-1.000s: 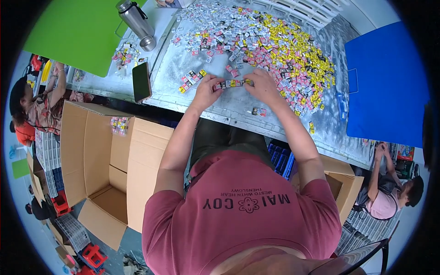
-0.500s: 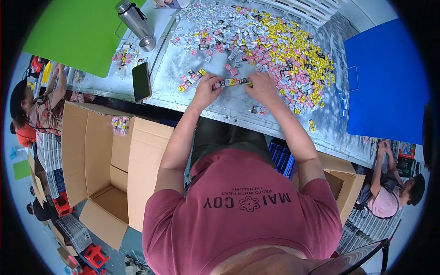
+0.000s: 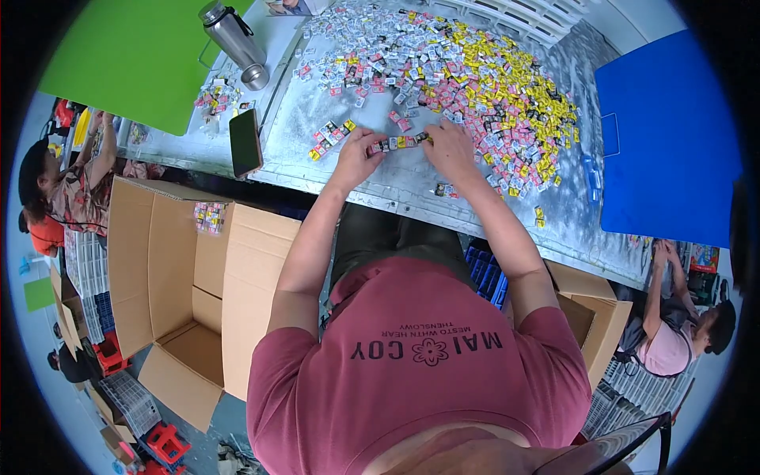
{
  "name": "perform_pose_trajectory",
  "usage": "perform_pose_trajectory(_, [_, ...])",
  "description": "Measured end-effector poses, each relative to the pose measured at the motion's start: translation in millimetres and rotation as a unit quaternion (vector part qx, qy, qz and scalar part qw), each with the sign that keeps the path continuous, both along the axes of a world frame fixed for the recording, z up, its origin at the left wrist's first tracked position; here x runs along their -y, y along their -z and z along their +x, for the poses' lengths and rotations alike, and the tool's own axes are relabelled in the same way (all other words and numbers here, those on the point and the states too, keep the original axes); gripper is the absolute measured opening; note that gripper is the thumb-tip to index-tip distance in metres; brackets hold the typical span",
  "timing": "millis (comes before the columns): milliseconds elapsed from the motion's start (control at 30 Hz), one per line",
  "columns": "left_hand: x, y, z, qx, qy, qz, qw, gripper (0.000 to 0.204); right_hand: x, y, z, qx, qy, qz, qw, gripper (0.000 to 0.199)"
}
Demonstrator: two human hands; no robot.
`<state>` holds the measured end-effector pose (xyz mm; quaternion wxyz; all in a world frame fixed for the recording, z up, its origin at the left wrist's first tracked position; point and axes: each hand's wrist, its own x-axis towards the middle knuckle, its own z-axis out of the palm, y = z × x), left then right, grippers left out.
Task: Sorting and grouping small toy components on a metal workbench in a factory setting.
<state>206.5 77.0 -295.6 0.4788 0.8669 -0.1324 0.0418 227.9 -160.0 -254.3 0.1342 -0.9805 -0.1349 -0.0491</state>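
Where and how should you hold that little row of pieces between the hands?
Probably at both ends, left hand from the left, right hand from the right: the row is narrow and runs crosswise between them, one end facing each hand.

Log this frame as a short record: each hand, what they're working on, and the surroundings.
left hand: fingers at the left end of a row of small pieces
right hand: fingers at the row's right end
left of left hand: small cluster of pieces
beyond hands: large multicoloured pile
farther left: phone, steel flask
person's left, beside table: open carton
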Motion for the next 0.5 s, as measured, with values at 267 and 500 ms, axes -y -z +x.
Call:
perform_pose_trajectory(267, [-0.7, -2.3, 0.3, -0.011, 0.005, -0.005, 1.0, 0.041, -2.2, -0.1, -4.4, 0.034, -0.001, -0.011, 0.999, 0.033])
perform_pose_trajectory(500, [-0.2, -2.4, 0.6, -0.011, 0.006, -0.006, 1.0, 0.042, 0.0, 12.9, 2.6, 0.036, -0.021, 0.003, 0.999, 0.033])
